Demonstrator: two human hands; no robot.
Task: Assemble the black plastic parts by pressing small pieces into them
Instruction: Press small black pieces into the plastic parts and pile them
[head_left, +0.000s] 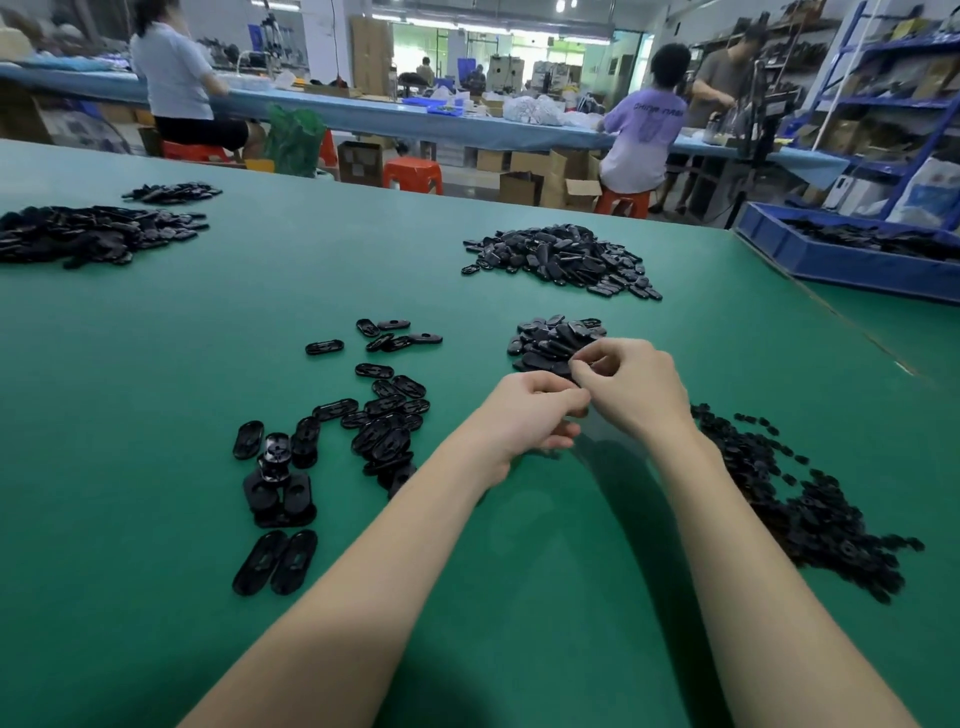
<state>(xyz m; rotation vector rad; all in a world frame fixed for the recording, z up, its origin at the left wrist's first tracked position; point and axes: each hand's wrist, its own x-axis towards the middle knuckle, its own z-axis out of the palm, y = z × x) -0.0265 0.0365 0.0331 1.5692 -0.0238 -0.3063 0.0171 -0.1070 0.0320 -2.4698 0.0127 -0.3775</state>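
**Hands meeting over the green mat**

Pinching together at the middle of the green table (156, 338), the left hand (524, 415) and right hand (634, 389) touch at their fingertips. The left hand's fingers are curled inward, thumb against forefinger, around something dark that is mostly hidden; what it is cannot be told. The right hand's thumb and forefinger are bent and pressed close, pinching at the same spot, just over the near edge of a small heap of black parts (556, 340).

Loose oval black parts (387, 415) lie scattered left of the hands. A spread of small pieces (795, 504) lies toward the table's right edge. A larger heap (563, 257) sits farther back, another pile (93, 234) near the far left edge. A blue tray (831, 260) rests at the far right corner.
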